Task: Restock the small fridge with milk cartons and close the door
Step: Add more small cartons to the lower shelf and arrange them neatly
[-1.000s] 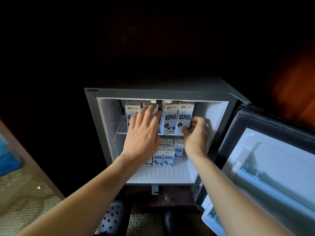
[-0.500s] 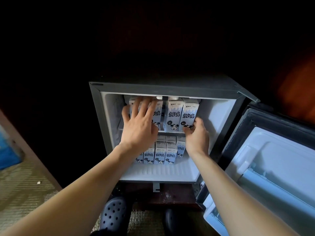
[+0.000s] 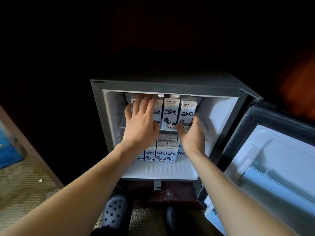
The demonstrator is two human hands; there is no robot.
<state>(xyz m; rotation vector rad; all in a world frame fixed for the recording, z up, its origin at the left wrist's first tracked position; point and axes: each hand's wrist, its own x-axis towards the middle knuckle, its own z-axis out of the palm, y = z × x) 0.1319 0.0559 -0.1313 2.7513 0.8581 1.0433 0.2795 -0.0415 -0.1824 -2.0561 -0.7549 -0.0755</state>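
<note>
A: What is at the far left, 9 o'clock of the frame?
B: A blue box [image 3: 6, 147], blurred, beside a beige woven floor mat [image 3: 22, 189]. At 6 o'clock there is a dark perforated clog [image 3: 114, 212].

A: And the fridge?
B: The small grey fridge with a white interior [image 3: 170, 86] sits centre frame. An upper row of upright white-and-blue milk cartons with cow print [image 3: 170, 113] stands on its shelf. The lower row of cartons [image 3: 160, 154] stands on the fridge floor, at 6 o'clock of the shelf.

A: Hands?
B: The left hand [image 3: 141, 123] lies flat on the fronts of the leftmost upper cartons, its fingers straight and spread, gripping nothing. The right hand [image 3: 192, 135] curls round the base of the rightmost upper carton [image 3: 187, 111], with the thumb on its front and the fingers at its right side.

A: Door?
B: The white-lined fridge door [image 3: 272, 167] stands wide open, at 3 o'clock of the cabinet.
</note>
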